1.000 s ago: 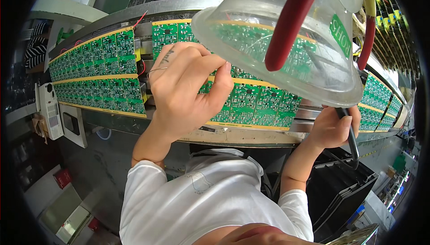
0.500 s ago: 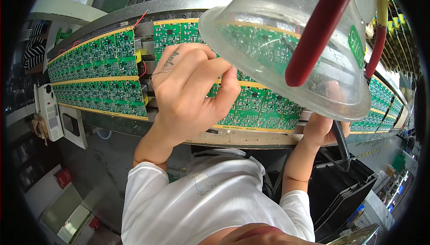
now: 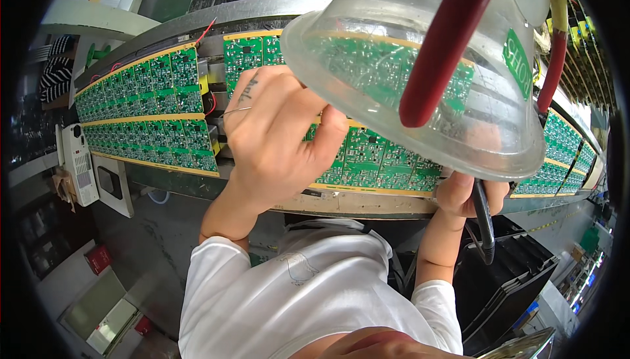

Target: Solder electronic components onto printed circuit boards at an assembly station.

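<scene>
My left hand (image 3: 275,139) rests over a panel of green circuit boards (image 3: 367,155) on the conveyor line, fingers curled, pinching a thin silvery wire (image 3: 231,112) that sticks out to the left. My right hand (image 3: 469,191) is partly hidden behind a clear plastic funnel-shaped hood (image 3: 420,77) close to the camera; it grips a black tool with a black cable (image 3: 484,221) hanging down. A red hose (image 3: 446,44) runs through the hood.
More green board panels (image 3: 147,119) fill the curved metal conveyor rail (image 3: 354,203) to the left and right (image 3: 564,155). A white device (image 3: 80,162) hangs at the left. Black trays (image 3: 512,280) stack at the lower right. Grey floor lies below.
The hood has come closer and now covers more of the boards and my right hand. My left hand has stayed on the panel, shifting slightly.
</scene>
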`<state>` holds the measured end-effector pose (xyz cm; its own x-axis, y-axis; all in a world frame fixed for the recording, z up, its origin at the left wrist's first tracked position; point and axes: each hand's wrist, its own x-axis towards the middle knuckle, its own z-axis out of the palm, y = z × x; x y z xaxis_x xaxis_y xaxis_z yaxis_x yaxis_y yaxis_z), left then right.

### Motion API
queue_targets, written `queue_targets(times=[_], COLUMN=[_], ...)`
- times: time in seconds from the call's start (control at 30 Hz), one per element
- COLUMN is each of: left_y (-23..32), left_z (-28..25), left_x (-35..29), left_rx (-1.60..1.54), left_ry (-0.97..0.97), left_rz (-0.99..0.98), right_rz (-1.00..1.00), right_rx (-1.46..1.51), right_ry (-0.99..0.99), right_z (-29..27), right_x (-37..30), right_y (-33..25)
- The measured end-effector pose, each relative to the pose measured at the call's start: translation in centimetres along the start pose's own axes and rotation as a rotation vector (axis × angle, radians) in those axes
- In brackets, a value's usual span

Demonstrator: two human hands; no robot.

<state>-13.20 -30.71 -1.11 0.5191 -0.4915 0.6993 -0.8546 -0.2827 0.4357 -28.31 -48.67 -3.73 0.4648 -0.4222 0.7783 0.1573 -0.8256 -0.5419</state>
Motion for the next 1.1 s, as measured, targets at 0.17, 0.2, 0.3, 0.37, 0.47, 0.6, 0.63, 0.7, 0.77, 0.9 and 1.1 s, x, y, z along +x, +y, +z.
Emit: queue_targets(times=[0.17,0.2,0.3,0.37,0.47,0.6,0.63,0.7,0.77,0.9,1.1], left_y=[0.4,0.4,0.5,0.4,0.1,-0.3,-0.3,-0.3,-0.1,0.7,1.2], left_z=[-0.5,-0.4,-0.3,-0.2,0.0,0.3,0.4,0.2,0.1,-0.5,-0.8], left_x=[0.1,0.2,0.4,0.4,0.4,-0.1,0.0,0.2,0.3,-0.1,0.3], left_rx=[0.026,0.035,0.053,0.079,0.100,0.116,0.111,0.104,0.100,0.071,-0.036], left_ry=[-0.028,-0.045,-0.081,-0.095,-0.104,-0.104,-0.099,-0.115,-0.129,-0.094,-0.161], left_rz=[-0.028,-0.005,0.044,0.050,0.060,0.098,0.105,0.103,0.102,0.017,0.032], right_rz=[0.115,0.160,0.253,0.232,0.207,0.160,0.155,0.093,0.029,0.083,0.141], right_rx=[0.155,0.169,0.200,0.162,0.120,0.155,0.149,0.168,0.190,0.271,0.292], right_ry=[0.122,0.126,0.138,0.077,0.018,-0.061,-0.056,-0.039,-0.023,0.057,0.151], right_z=[-0.4,-0.6,-0.8,-0.6,-0.5,-0.5,-0.3,0.0,0.3,-0.3,-1.5], right_x=[-0.4,-0.5,-0.5,-0.2,0.1,0.7,0.8,0.9,1.1,0.5,-0.3], right_y=[0.4,0.4,0.3,0.1,0.0,-0.1,-0.1,-0.1,0.1,0.5,1.4])
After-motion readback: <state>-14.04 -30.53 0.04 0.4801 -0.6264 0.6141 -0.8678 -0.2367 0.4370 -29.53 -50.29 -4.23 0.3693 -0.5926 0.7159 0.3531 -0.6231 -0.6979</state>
